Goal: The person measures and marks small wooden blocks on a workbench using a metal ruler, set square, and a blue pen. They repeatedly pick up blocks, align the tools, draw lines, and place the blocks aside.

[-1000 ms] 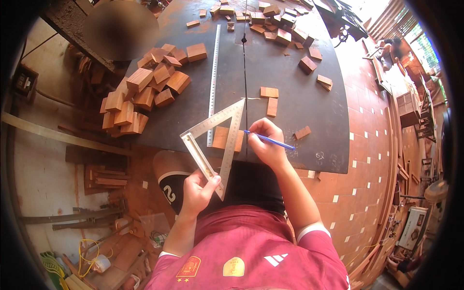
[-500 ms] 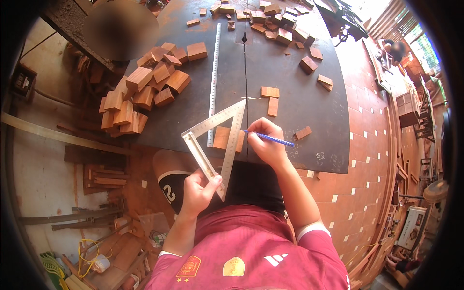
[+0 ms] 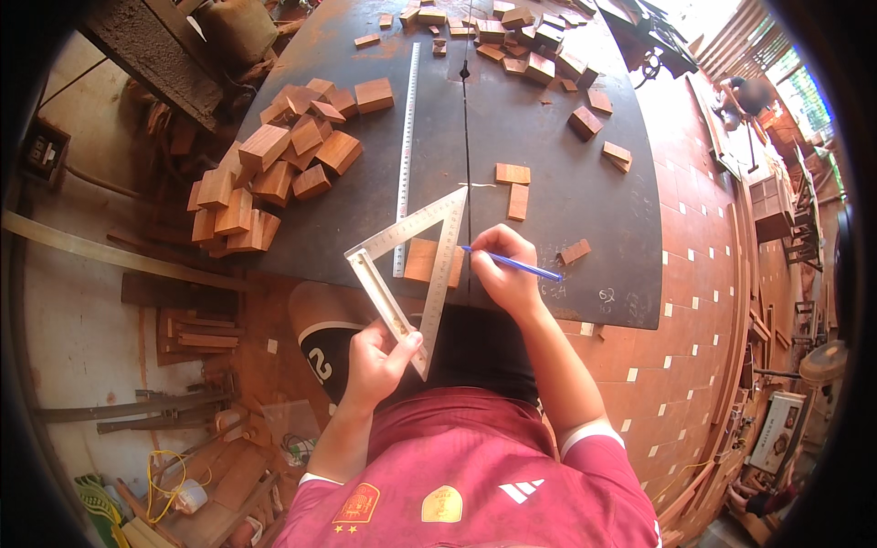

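Note:
My left hand (image 3: 379,359) grips the lower corner of a silver triangular set square (image 3: 375,285), thumb on top. The square lies over a reddish-brown wooden block (image 3: 421,259) at the near edge of the dark table, hiding part of it. In my right hand (image 3: 505,270) is a blue pen (image 3: 521,264), its tip at the square's slanted edge by the block's right side. A long steel ruler (image 3: 408,155) runs away from me, its near end beside the block. Two small wood pieces (image 3: 513,173) sit beyond my right hand, and another small piece (image 3: 575,251) lies to its right.
Wooden blocks (image 3: 265,148) are heaped at the table's left. Several more blocks (image 3: 541,68) lie scattered along the far right. A dark slot (image 3: 466,119) runs down the dark tabletop (image 3: 585,205). A person (image 3: 740,99) is far off at the right, above the tiled floor (image 3: 681,274).
Both hands, the set square and the pen stay nearly where they were. The view has shifted very slightly, and the distant person at the right has changed posture.

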Action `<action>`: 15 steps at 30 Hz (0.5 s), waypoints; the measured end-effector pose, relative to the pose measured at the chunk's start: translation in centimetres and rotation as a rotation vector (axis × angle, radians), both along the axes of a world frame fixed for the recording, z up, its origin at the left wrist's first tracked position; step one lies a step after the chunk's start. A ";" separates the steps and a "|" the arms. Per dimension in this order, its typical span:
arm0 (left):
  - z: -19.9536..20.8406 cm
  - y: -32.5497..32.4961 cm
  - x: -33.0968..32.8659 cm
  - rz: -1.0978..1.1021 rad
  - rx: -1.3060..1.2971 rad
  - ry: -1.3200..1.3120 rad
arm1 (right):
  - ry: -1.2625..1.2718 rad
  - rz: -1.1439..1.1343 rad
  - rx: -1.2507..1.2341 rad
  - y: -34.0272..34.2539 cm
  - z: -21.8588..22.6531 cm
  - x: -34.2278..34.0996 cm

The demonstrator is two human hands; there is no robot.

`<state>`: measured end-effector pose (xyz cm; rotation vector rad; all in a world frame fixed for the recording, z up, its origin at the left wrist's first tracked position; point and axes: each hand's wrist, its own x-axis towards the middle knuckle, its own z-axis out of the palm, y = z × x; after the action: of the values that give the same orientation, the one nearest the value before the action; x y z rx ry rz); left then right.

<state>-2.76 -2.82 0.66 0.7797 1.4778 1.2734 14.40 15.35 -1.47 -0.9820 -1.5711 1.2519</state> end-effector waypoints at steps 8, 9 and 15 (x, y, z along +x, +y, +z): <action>0.0 0.0 0.0 0.004 0.010 0.000 | 0.069 -0.015 -0.010 -0.4 -0.8 -0.1; -0.1 0.0 0.0 0.003 0.008 0.005 | 0.062 -0.014 -0.005 -0.5 -0.8 -0.1; 0.0 0.1 -0.1 -0.001 0.003 -0.006 | 0.036 -0.012 0.010 -0.6 -0.7 -0.1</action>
<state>-2.86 -2.75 0.70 0.7780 1.4701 1.2767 14.32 14.79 -2.18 -0.9559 -1.5405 1.2458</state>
